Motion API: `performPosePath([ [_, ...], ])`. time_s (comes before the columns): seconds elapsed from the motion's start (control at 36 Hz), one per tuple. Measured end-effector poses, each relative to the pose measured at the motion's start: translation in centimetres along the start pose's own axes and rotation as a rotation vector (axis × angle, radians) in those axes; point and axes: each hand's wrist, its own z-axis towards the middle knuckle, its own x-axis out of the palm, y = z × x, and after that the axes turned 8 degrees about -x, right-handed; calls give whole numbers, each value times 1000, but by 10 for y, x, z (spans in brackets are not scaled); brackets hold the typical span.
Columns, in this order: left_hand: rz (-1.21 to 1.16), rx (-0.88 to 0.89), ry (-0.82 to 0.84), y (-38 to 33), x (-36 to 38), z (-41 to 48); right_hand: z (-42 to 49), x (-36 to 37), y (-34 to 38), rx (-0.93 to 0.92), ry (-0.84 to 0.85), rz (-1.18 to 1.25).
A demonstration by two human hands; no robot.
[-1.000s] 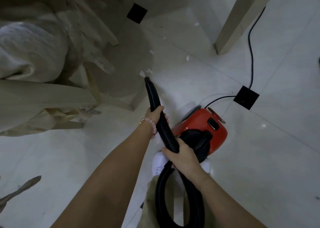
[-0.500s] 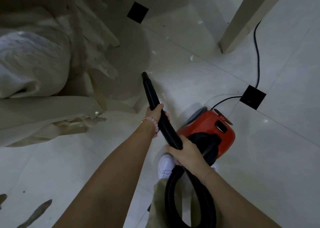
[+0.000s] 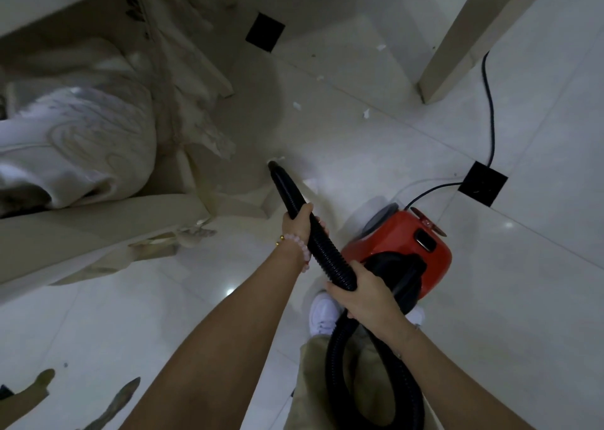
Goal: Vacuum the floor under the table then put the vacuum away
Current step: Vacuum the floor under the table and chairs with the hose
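A small red canister vacuum [image 3: 402,236] sits on the white tiled floor right of centre. Its black ribbed hose [image 3: 327,253] loops up from below and ends in a smooth black nozzle [image 3: 282,181], whose tip rests near a white scrap on the floor beside a chair leg. My left hand [image 3: 299,223], with a pink bead bracelet on the wrist, grips the nozzle just behind the smooth part. My right hand [image 3: 362,294] grips the ribbed hose lower down, in front of the vacuum's black front.
A carved cream chair [image 3: 98,214] with a pale cushion fills the left. A beige table leg [image 3: 457,53] stands at top right. White paper scraps [image 3: 366,113] lie between them. The black power cord [image 3: 490,109] runs past a black floor tile [image 3: 483,184]. My white shoe [image 3: 322,312] is beside the hose.
The view has shifted a little, and the nozzle tip now sits nearer the chair leg, right by a white scrap. Both hands keep the same hold on the hose.
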Motion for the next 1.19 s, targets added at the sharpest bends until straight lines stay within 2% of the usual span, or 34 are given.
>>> performPosePath([
  [0.69, 145, 72, -25, 33, 26, -29, -42, -15, -18, 34, -21, 103],
  [0.94, 84, 16, -93, 29, 20, -9, -21, -19, -22, 41, 32, 137],
  [1.19, 97, 0, -144, 0, 13, 19, 16, -1, -8, 74, 2, 101],
])
